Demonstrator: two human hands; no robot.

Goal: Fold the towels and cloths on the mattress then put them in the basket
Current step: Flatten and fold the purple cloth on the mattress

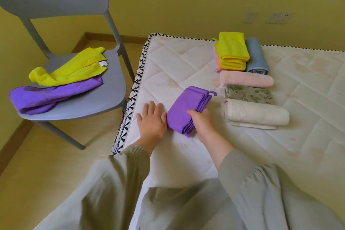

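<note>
My right hand [203, 122] grips the folded purple cloth [183, 110] by its near right edge, thumb on top, on the mattress [168, 69]; my left hand [152, 120] lies flat, fingers straight, just beside the cloth's left side.

2 cloths [61, 75] lie on the chair [112, 87], left of the mattress [168, 73]; folded towels [246, 80] lie on it.
</note>
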